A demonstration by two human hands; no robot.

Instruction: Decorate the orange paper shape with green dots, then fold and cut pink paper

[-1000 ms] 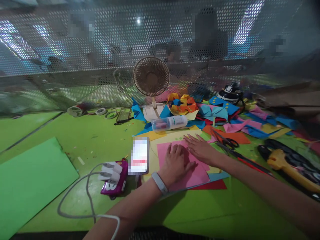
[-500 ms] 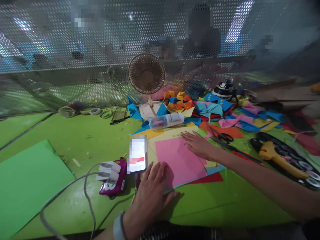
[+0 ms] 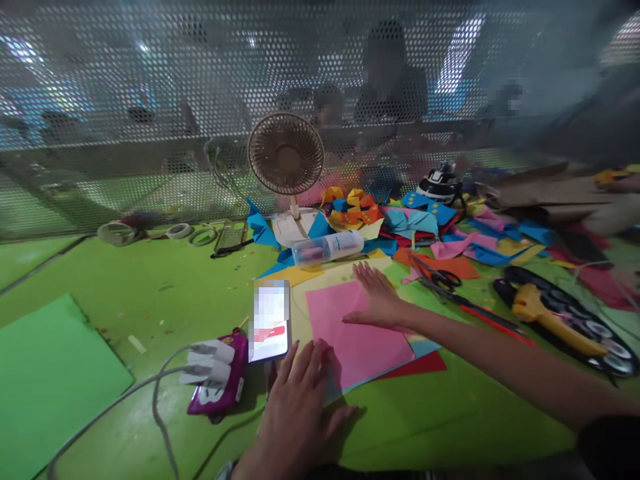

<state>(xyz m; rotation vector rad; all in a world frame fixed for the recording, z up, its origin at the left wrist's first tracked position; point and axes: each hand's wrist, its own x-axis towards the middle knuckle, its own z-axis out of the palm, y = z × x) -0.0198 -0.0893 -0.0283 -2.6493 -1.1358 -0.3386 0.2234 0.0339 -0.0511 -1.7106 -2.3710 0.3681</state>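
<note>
A pink square sheet (image 3: 357, 333) lies in front of me on top of yellow, blue and red paper (image 3: 417, 366). My left hand (image 3: 300, 393) rests at the sheet's lower left corner, palm down with fingers apart, holding nothing. Across the sheet's upper right part, my right hand (image 3: 377, 300) lies spread, its thumb pointing left over the pink paper. A lit phone (image 3: 269, 320) is just beyond my left fingertips. Left of my left hand sits a purple pouch or box (image 3: 219, 383) with white chargers (image 3: 213, 362) on it.
A fan (image 3: 287, 153) stands by the mesh screen, a plastic bottle (image 3: 327, 247) before it. Folded colored paper is heaped behind and to the right. Scissors (image 3: 443, 280) and a yellow-handled tool (image 3: 555, 320) lie right. Green paper (image 3: 55, 387) lies left; people show beyond the mesh.
My right hand has shifted slightly left, with its thumb now stretched over the pink sheet. My left hand stays at the lower left corner. The view has moved a little.
</note>
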